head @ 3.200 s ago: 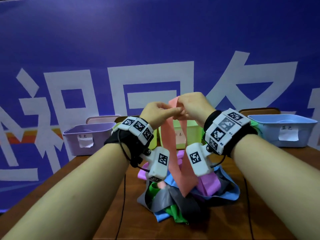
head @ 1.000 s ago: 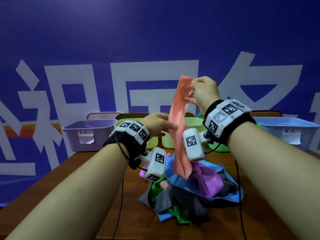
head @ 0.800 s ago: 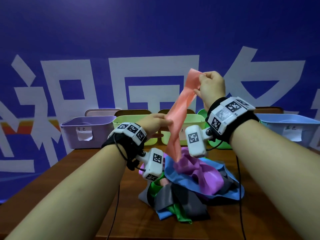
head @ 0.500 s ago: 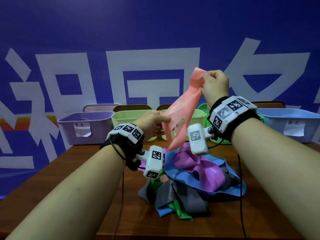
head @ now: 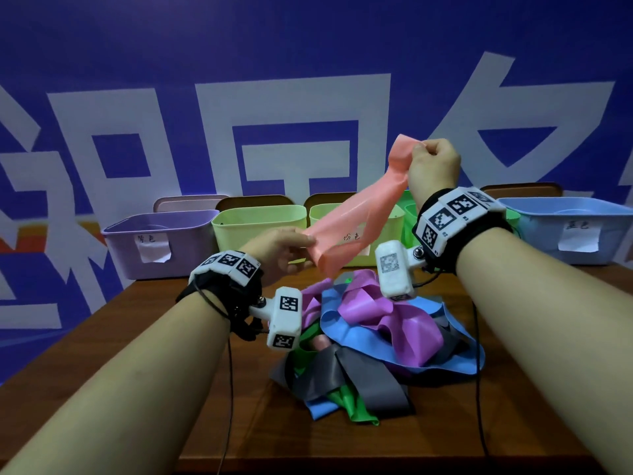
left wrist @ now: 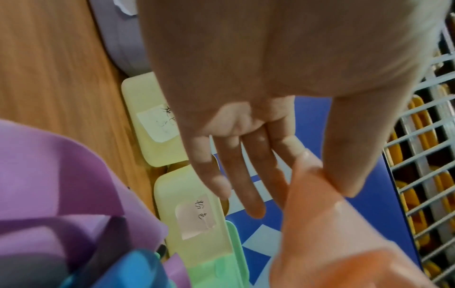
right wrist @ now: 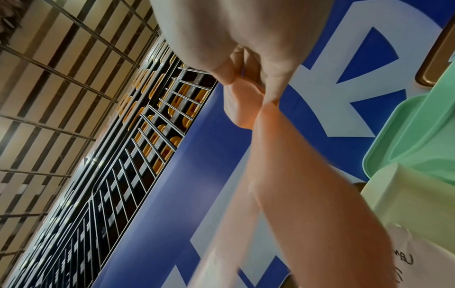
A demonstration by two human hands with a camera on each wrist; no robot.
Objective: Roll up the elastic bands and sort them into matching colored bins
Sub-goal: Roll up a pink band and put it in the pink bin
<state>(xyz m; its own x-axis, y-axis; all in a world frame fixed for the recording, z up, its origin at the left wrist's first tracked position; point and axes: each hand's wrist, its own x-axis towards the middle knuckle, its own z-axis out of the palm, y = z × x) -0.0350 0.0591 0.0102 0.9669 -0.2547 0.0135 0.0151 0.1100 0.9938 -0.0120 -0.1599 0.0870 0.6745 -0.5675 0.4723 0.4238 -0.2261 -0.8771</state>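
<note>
**Pink band stretched between both hands, ready to roll**

The pink band (head: 359, 217) hangs in the air above the pile of bands (head: 370, 337), its long axis slanting from about 2 o'clock, high by the right hand (head: 433, 169), down to 8 o'clock at the left hand (head: 277, 250). The right hand is closed in a fist around the upper end. The left hand pinches the lower end between thumb and forefinger, its other fingers (left wrist: 248, 185) lying nearly straight. Rolling would likely start from one held end toward the other; neither hand is nearer, since each holds an end. The bins sit in a row at 12 o'clock beyond the pile, among them a purple bin (head: 154, 241) and a blue bin (head: 575, 228).
</note>
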